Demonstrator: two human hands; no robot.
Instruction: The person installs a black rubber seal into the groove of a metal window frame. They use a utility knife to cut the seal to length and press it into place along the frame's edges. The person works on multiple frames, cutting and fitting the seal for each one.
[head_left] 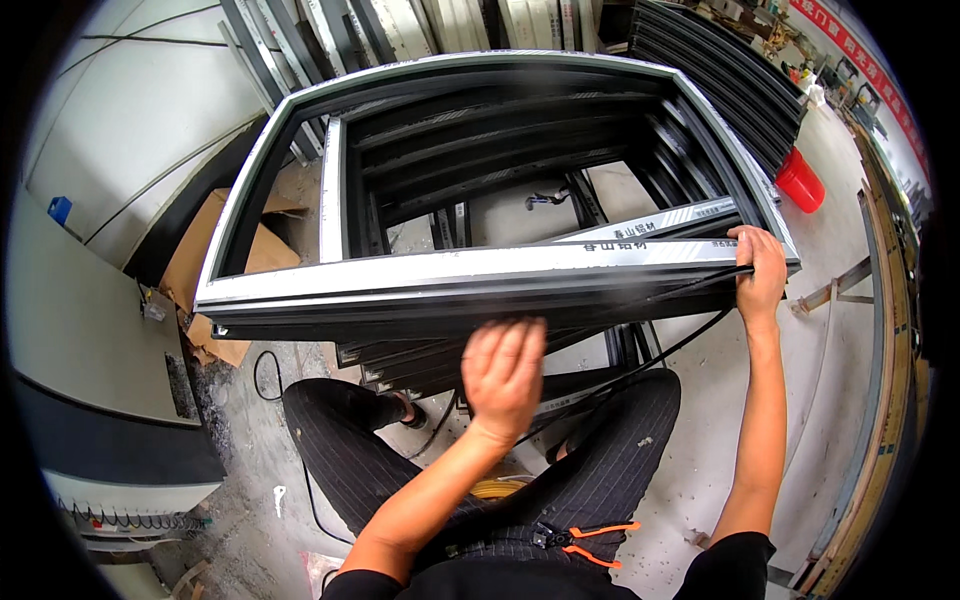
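A window frame (420, 268) with black profiles and white-and-silver film on its faces lies on a stack of similar frames (500, 150) in front of me. My right hand (762, 278) is closed at the frame's near right corner, fingers over the edge. A thin black rubber strip (690, 338) passes through this hand; one part runs along the frame's near side, another trails down over my thigh. Against the middle of that near side is my left hand (505, 380), fingers bent and smeared by motion; whether they grip anything is hidden.
Orange-handled pliers (585, 540) lie on my lap. Cardboard (215, 250) is at the left beside a pale machine (90, 310). Long profiles (500, 25) lean at the back. Dark frames (715, 80) and a red bucket (800, 182) stand at the far right, near a bench edge (880, 400).
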